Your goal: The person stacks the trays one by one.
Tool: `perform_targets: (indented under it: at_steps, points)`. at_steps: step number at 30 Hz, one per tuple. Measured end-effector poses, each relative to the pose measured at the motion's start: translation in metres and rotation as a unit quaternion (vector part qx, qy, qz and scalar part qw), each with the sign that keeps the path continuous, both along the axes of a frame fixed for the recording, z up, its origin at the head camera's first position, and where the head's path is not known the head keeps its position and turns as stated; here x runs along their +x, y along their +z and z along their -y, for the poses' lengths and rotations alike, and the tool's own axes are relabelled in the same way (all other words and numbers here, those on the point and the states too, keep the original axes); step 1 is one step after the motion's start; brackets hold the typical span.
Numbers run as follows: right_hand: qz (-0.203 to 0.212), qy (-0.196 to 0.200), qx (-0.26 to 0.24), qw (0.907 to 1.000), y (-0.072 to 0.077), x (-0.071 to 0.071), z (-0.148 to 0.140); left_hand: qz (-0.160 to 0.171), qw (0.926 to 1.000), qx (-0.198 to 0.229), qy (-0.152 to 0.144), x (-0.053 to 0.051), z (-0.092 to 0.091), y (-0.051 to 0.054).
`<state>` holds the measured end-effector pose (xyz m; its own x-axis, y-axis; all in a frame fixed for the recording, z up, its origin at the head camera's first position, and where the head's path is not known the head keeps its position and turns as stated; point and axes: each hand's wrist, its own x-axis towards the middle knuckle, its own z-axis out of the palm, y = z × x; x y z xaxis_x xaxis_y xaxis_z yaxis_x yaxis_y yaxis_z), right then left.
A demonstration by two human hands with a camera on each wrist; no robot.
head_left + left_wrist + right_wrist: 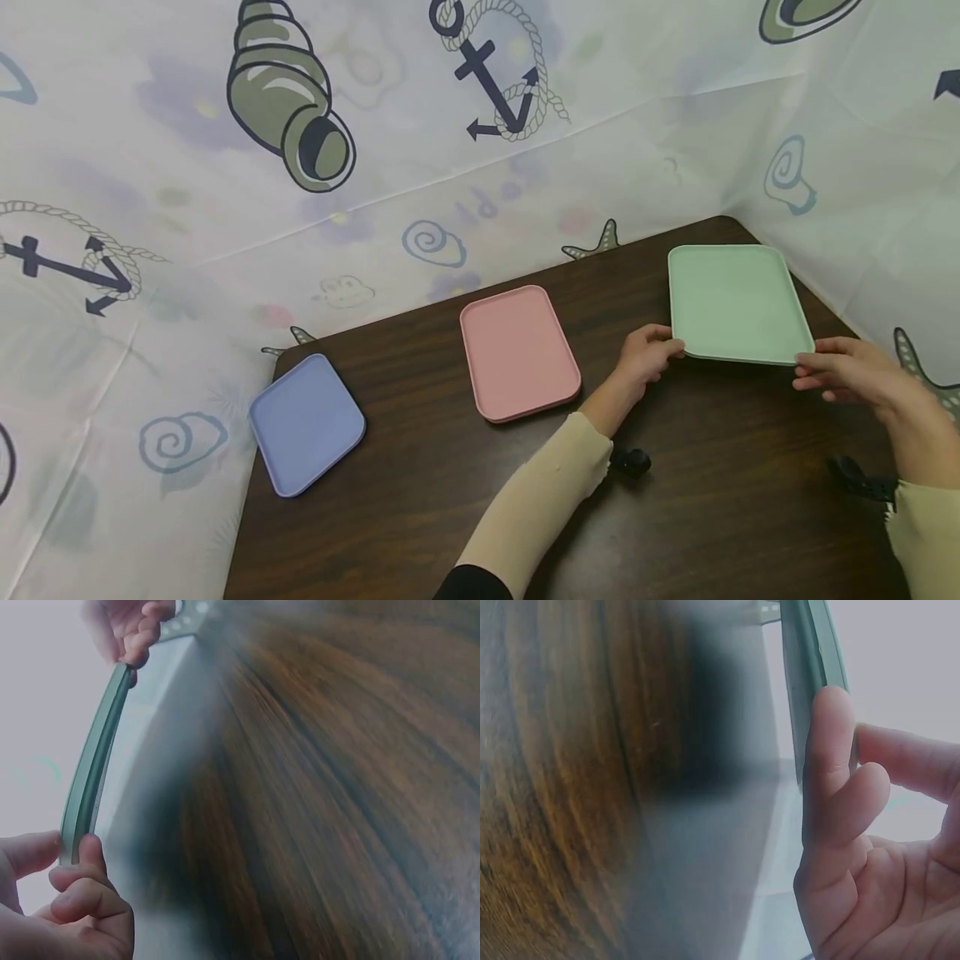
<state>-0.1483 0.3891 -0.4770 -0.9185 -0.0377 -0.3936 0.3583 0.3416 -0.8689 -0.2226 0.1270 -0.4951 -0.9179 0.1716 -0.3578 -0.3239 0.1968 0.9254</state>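
A pale green square tray [738, 304] is at the right of the table, near its far right corner. My left hand [647, 357] pinches the tray's near left corner between thumb and fingers. At the near right corner my right hand [858, 372] grips it the same way, thumb on top and fingers below. The left wrist view shows the green tray's edge [94, 765] side-on, raised off the wood, with both hands on it. In the right wrist view the thumb and fingers [832, 735] clasp the tray's rim.
A pink rectangular tray [519, 354] lies mid-table, left of my left hand. Farther left, a blue tray [307, 425] lies by the table's left edge. The dark wooden table [405, 500] is bordered by a white cloth [390, 158] printed with shells and anchors.
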Motion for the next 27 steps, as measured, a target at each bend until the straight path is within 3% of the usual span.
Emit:
perform_targets:
  at_steps: [11,18,27]
  points:
    - [-0.076,-0.034,0.076,0.9936,0.021,0.022,0.015,-0.042,0.9985,0.033,-0.012,0.016,0.011,0.030]
    - [-0.122,-0.045,0.070,0.9891,0.035,0.028,0.026,-0.081,0.9943,0.063,-0.028,0.023,0.027,0.047]
    - [-0.174,-0.052,0.028,0.9830,0.060,0.030,0.046,-0.143,0.9826,0.102,-0.061,0.026,0.059,0.073]
